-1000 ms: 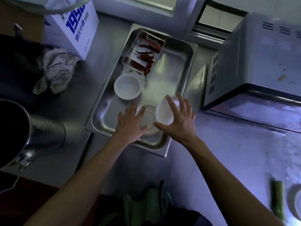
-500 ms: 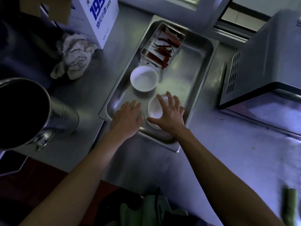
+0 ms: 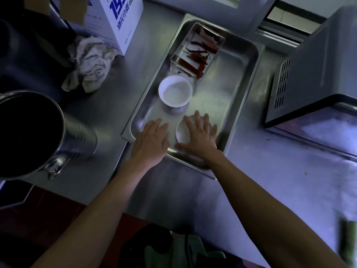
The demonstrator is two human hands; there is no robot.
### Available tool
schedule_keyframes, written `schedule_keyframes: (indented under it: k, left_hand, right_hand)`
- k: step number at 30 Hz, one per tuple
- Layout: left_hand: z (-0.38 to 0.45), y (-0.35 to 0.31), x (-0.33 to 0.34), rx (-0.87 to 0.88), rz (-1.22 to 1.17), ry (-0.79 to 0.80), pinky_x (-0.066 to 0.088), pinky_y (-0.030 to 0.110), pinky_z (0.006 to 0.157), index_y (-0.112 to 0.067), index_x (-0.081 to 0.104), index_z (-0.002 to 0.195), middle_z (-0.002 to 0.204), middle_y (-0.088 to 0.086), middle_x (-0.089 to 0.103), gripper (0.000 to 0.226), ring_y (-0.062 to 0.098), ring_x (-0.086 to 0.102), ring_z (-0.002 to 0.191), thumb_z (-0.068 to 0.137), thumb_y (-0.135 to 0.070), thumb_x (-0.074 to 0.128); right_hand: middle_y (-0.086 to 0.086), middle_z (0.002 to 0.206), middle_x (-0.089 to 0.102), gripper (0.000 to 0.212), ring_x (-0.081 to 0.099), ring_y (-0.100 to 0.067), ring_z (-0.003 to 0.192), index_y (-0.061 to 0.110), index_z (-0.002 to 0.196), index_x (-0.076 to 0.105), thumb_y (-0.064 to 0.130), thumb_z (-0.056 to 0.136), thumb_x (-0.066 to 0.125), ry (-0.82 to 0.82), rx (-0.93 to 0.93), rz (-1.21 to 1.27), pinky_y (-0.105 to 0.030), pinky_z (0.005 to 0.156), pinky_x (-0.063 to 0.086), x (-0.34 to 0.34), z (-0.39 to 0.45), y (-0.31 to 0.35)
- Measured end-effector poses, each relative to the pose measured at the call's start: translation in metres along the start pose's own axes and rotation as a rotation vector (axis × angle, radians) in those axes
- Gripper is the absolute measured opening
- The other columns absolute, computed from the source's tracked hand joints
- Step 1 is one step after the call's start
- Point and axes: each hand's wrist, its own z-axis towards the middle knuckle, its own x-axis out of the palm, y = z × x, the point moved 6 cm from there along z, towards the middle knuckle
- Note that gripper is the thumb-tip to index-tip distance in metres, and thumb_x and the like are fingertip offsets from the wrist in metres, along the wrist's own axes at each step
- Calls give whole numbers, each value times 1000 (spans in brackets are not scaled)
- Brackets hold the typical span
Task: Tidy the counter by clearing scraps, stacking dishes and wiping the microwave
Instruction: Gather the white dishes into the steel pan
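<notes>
From the head camera, you are looking down on a steel counter (image 3: 251,190) with a deep steel tray (image 3: 228,97) lying just above the middle of the view. Your right hand (image 3: 201,136) lies palm down at the tray's 6 o'clock end, fingers straight and spread over a small white dish (image 3: 182,132), fingertips pointing to 12 o'clock and thumb out toward 9 o'clock along the tray's near rim. It rests on the dish rather than curling round it. Whether that is one dish or several stacked, you cannot tell under the hand.

Your left hand (image 3: 151,140) lies just beside it at 9 o'clock, also palm down, fingers loosely together and flat on the tray floor, holding nothing. The two hands are near each other but apart.

At 12 o'clock from your hands stands a white bowl (image 3: 175,91), upright, clear of both hands. Beyond it, at the tray's far end, a small steel pan (image 3: 197,49) holds dried red chillies (image 3: 201,55).

The microwave (image 3: 316,74) sits at 2 o'clock, outside the tray. A crumpled cloth (image 3: 90,62) lies at 10 o'clock beside a white carton with blue print (image 3: 117,22). A tall steel pot (image 3: 44,132) fills 9 o'clock. A blurred green scrap (image 3: 347,242) lies at 4 o'clock on the counter's edge.
</notes>
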Motion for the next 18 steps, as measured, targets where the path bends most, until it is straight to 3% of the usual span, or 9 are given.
schedule_keyframes:
  k: [4,9,13,18]
  left_hand:
    - [4,-7,1,7,28,18,38,51,108,-17,41,147,156,9,36,57,30,29,144,94,-29,55]
    - [9,-32,0,72,43,68,36,52,109,-18,36,149,155,8,36,58,30,26,145,96,-32,53]
    - [16,-82,-4,174,32,66,39,50,104,-19,40,147,151,6,42,57,28,36,139,95,-34,55]
    - [15,-169,6,390,59,75,44,48,100,-17,51,138,138,6,55,48,30,48,129,92,-29,57]
  right_hand:
    - [-5,165,-22,97,-22,-36,149,35,157,-3,72,86,51,-24,-1,6,-66,118,-1,-7,-8,-4]
    - [-3,167,-6,72,-10,-30,153,32,157,12,57,98,44,-175,16,77,-56,122,4,-32,-40,-18]
    - [-3,168,-1,66,-8,-25,154,30,156,18,46,99,48,-286,79,134,-50,122,9,-58,-78,-44]
    - [-5,166,14,63,10,-25,153,28,154,28,43,98,52,-344,246,216,-47,118,23,-71,-148,-108]
